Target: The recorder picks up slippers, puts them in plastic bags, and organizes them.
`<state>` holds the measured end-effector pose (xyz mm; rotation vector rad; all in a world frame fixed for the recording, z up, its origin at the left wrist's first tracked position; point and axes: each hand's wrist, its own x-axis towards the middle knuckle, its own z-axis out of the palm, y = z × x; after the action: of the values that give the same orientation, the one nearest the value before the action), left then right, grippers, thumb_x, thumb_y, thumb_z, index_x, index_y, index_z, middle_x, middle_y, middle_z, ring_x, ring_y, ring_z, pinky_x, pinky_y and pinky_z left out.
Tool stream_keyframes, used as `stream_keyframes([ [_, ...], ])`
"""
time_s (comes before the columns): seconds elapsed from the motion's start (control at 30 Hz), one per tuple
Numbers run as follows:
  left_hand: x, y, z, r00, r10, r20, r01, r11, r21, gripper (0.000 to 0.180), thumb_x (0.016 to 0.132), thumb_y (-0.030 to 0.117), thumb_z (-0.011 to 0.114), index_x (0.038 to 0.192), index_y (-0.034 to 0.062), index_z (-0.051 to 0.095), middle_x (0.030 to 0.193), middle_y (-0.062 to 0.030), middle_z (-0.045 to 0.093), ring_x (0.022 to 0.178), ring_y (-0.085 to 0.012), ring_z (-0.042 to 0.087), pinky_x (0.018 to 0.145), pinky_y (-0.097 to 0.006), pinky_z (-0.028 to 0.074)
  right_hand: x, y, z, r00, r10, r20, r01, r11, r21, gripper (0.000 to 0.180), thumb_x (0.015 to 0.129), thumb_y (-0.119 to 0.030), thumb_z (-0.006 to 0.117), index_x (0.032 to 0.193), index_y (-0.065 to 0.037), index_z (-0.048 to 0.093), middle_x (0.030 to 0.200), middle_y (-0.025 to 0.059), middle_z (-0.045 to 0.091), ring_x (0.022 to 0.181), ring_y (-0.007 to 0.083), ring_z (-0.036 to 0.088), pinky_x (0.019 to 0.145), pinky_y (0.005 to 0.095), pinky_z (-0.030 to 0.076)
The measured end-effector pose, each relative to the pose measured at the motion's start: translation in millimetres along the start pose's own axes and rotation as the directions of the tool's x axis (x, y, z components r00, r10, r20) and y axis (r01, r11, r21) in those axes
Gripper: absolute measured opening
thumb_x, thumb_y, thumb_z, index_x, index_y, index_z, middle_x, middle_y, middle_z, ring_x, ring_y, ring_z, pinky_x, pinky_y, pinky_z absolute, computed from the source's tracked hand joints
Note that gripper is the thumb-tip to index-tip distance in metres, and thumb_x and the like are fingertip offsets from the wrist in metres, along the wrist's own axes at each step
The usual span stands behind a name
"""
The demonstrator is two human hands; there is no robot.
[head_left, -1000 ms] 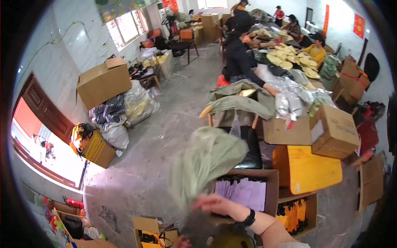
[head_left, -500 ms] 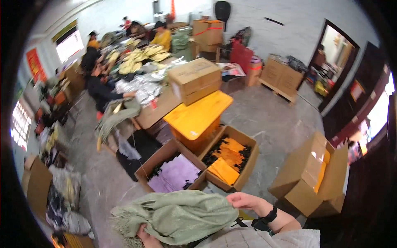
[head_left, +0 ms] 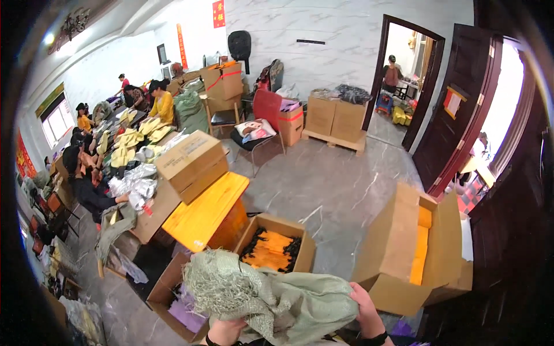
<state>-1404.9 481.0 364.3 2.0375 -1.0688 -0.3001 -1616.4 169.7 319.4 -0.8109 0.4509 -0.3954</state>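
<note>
Since the earlier frame, our view has swung right and the green sack (head_left: 306,300) has shifted with the hands, its frayed end now up in front of the open boxes. We have the sack held up between both hands, low in view. The right hand (head_left: 365,304) has its fingers pinching the sack's right end; the left hand (head_left: 227,330) is under the frayed side, fingers hidden by cloth, so we can't tell whether they're closed. Hands sit well apart, probably because the cloth is limp and would sag from one hold. Behind: a box of orange items (head_left: 268,249) and a box of purple items (head_left: 187,317), both open, likely for easy reach. A yellow tabletop (head_left: 210,207) stands just beyond; a big open carton (head_left: 386,248) is on the right.
</note>
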Motion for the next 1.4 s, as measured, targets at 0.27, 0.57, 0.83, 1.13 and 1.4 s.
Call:
stream_keyframes([
  [0.27, 173, 26, 88, 0.97, -0.235, 0.066, 0.206, 0.646, -0.735, 0.035, 0.093, 0.01, 0.049, 0.126, -0.0015, 0.049, 0.125, -0.0144, 0.054, 0.116, -0.0293, 0.052, 0.1, -0.043, 0.043, 62, -80, -97, 0.952, -0.004, -0.307, -0.088, 0.954, -0.286, 0.031, 0.09, -0.012, 0.053, 0.117, 0.002, 0.048, 0.107, 0.0064, 0.06, 0.096, 0.0128, 0.056, 0.079, 0.0252, 0.045],
  [0.57, 390, 60, 144, 0.98, -0.153, 0.131, 0.116, -0.107, -0.988, 0.05, 0.074, -0.013, 0.063, 0.12, 0.0064, 0.057, 0.118, -0.0105, 0.059, 0.109, -0.0273, 0.057, 0.092, -0.043, 0.049, 162, -145, -164, 0.947, 0.068, -0.315, -0.192, 0.905, -0.38, 0.035, 0.089, -0.02, 0.061, 0.115, 0.0, 0.051, 0.094, 0.0063, 0.061, 0.08, 0.0129, 0.059, 0.065, 0.0272, 0.049],
  [0.83, 583, 31, 158, 0.886, -0.415, 0.206, 0.211, -0.034, -0.977, 0.041, 0.077, -0.01, 0.064, 0.116, 0.0029, 0.059, 0.109, -0.0104, 0.063, 0.1, -0.0263, 0.062, 0.084, -0.04, 0.053, 372, -205, -223, 0.969, 0.144, -0.199, -0.228, 0.831, -0.507, 0.031, 0.088, -0.02, 0.067, 0.11, -0.003, 0.054, 0.087, 0.0009, 0.061, 0.075, 0.009, 0.057, 0.064, 0.0244, 0.047],
  [1.13, 775, 15, 146, 0.838, -0.491, 0.238, 0.273, 0.001, -0.962, 0.028, 0.084, 0.004, 0.065, 0.112, 0.0006, 0.064, 0.105, -0.0078, 0.067, 0.095, -0.0201, 0.063, 0.081, -0.032, 0.051, 594, -282, -231, 0.971, 0.238, -0.027, -0.207, 0.775, -0.597, 0.046, 0.087, -0.019, 0.068, 0.124, 0.0, 0.049, 0.105, 0.0024, 0.06, 0.091, 0.0108, 0.056, 0.077, 0.0277, 0.045],
  [1.4, 877, -48, 159, 0.678, -0.734, 0.025, 0.054, 0.016, -0.998, 0.023, 0.083, 0.002, 0.062, 0.106, 0.0003, 0.063, 0.098, -0.0093, 0.067, 0.089, -0.0237, 0.064, 0.08, -0.037, 0.053, 844, -318, -276, 0.825, 0.54, 0.166, -0.222, 0.581, -0.783, 0.04, 0.087, -0.02, 0.068, 0.118, 0.001, 0.056, 0.103, 0.0043, 0.062, 0.091, 0.0101, 0.057, 0.078, 0.0284, 0.047],
])
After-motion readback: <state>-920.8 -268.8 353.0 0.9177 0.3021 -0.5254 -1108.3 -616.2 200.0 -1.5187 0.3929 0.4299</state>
